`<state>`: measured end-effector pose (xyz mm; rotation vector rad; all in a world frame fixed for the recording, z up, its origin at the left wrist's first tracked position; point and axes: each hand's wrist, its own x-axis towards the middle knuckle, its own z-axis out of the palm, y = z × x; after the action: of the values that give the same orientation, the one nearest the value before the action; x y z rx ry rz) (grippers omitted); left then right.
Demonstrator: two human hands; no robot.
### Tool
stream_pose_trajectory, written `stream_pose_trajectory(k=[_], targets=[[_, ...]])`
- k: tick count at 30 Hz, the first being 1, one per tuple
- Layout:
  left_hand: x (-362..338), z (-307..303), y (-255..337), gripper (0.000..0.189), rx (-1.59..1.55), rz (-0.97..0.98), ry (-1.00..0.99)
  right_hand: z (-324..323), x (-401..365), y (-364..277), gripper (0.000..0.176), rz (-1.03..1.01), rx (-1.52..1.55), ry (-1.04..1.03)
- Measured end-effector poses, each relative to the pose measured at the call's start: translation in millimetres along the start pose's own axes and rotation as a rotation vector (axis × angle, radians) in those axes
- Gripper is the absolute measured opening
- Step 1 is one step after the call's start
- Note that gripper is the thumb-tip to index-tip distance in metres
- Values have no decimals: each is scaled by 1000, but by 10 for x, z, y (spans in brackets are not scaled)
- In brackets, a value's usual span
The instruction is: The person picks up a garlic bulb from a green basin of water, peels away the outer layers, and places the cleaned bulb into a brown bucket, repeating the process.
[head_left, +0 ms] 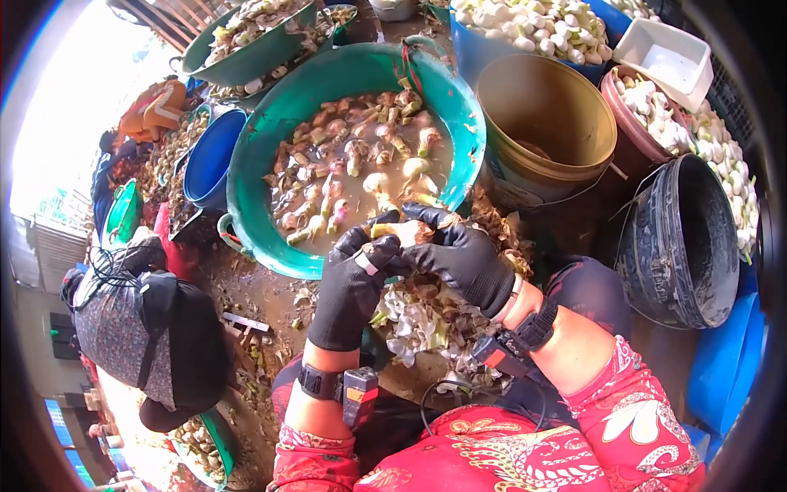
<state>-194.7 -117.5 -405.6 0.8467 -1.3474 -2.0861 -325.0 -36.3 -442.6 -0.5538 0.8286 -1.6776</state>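
Both my hands wear black gloves and meet just above the near rim of a green basin (469,176). A brownish bulb (407,233) with a cut stem, like garlic or onion, is gripped between them. My left hand (348,287) closes round its stem end, with a small white band across the fingers. My right hand (469,261) pinches the other end with fingers and thumb. Muddy water fills the basin, with many unpeeled bulbs (332,160) in it. Below my hands lies a heap of papery peelings (426,320).
A yellowish bucket (508,107) stands right of the basin, a black bucket (668,246) tilts farther right. White peeled bulbs (533,25) fill containers behind. At left are a blue tub (217,160) and a seated person (147,328) in dark clothes. Scraps litter the wet floor.
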Motion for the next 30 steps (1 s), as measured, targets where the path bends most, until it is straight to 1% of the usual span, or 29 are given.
stream_pose_trajectory(k=[2,4,5,7,8,10,11,12,14,15,16,17,18,19,20,22,24,25,26,27,28,30], targets=[[1,4,-9,26,48,8,22,-28,-3,46,50,-33,13,-38],[-11,7,-9,26,169,41,-19,-66,-20,54,57,-14,-123,-93],[-13,-18,-13,26,168,43,-20,-62,-33,31,57,-15,-124,-93],[-3,-105,-51,24,-6,-62,-25,-47,-58,-30,49,77,-129,-39],[13,-125,-93,24,-6,-63,-24,-70,-40,-28,49,78,-129,-40],[42,-151,-159,25,672,277,44,-152,23,14,39,144,-78,-56],[19,-154,-100,24,892,371,37,-146,37,14,31,171,-14,-118],[26,-177,-80,24,890,369,40,-136,20,-2,31,174,-15,-119],[45,-206,-53,23,1142,570,18,-95,-29,-63,30,282,237,-96],[36,-202,-65,23,1142,567,17,-171,31,-27,29,367,343,-153],[23,-193,-87,23,831,359,32,-191,27,-49,29,368,345,-151],[16,-168,-96,24,519,156,44,-161,9,-125,28,375,426,-164],[8,-122,-97,24,520,155,42,-146,-4,-165,28,380,508,-176],[-8,-56,-88,25,353,126,34,-127,-3,-123,30,334,493,-121],[-18,-8,-90,26,184,97,29,-132,-16,-114,30,334,492,-121],[-3,-28,-138,27,185,74,32,-145,-31,-100,31,336,312,-101],[10,-91,-141,25,499,168,10,-205,-17,-52,32,336,289,-100],[-1,-103,-112,24,666,221,15,-251,-29,-89,33,406,352,-162],[23,-128,-101,24,667,219,12,-273,-33,-121,33,474,417,-224],[65,-158,-95,26,890,459,-37,-214,-7,-146,32,622,408,-231],[92,-176,-90,28,1108,702,-85,-248,-15,-2,30,652,418,-278],[43,-91,-64,28,1158,723,-116,-149,-114,-81,29,702,355,-199]])
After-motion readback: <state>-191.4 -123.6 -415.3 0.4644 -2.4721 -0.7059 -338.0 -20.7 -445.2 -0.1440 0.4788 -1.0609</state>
